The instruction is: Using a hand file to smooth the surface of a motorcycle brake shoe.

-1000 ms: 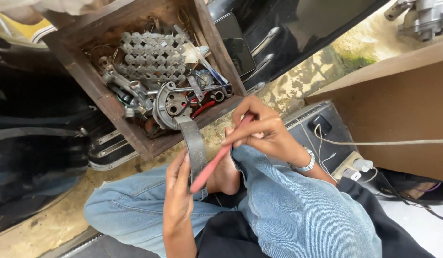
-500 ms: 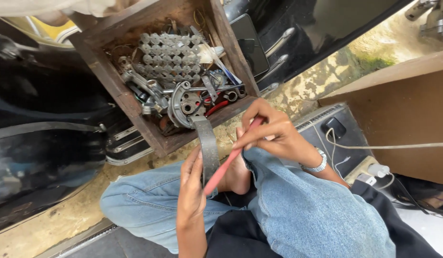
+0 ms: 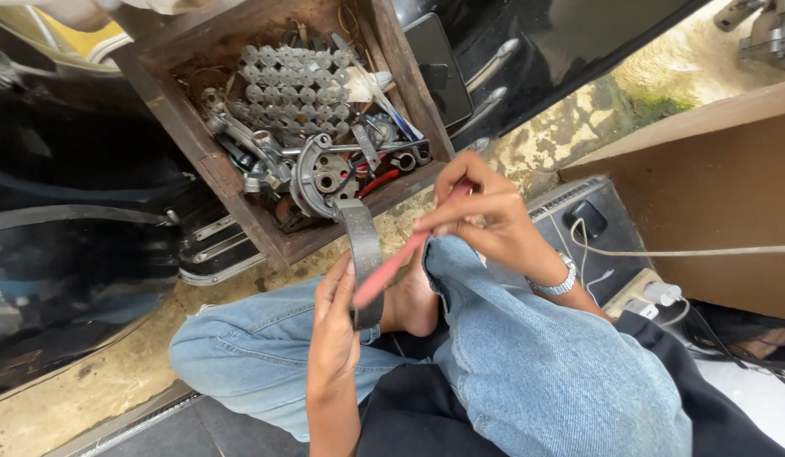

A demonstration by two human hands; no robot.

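My left hand (image 3: 335, 334) grips a curved grey brake shoe (image 3: 362, 245) by its lower end, above my jeans-clad knee. Its upper end reaches the front edge of a wooden toolbox (image 3: 265, 233). My right hand (image 3: 486, 216) pinches the upper end of a thin red strip (image 3: 392, 267), whose lower end lies across the shoe's lining near my left fingers. A metal bracelet sits on my right wrist. I sit cross-legged with a bare foot (image 3: 409, 300) under the shoe.
The toolbox holds a silver rack of sockets (image 3: 295, 89), wrenches, a round metal part (image 3: 325, 173) and red-handled pliers. Black vehicle bodywork (image 3: 71, 254) lies left. A brown wooden board (image 3: 706, 186), a dark box with cables (image 3: 587, 224) and white plugs are right.
The view has shifted, so the toolbox and hands sit further right in the frame. Both hands keep their hold on the brake shoe and red strip, which stay together.
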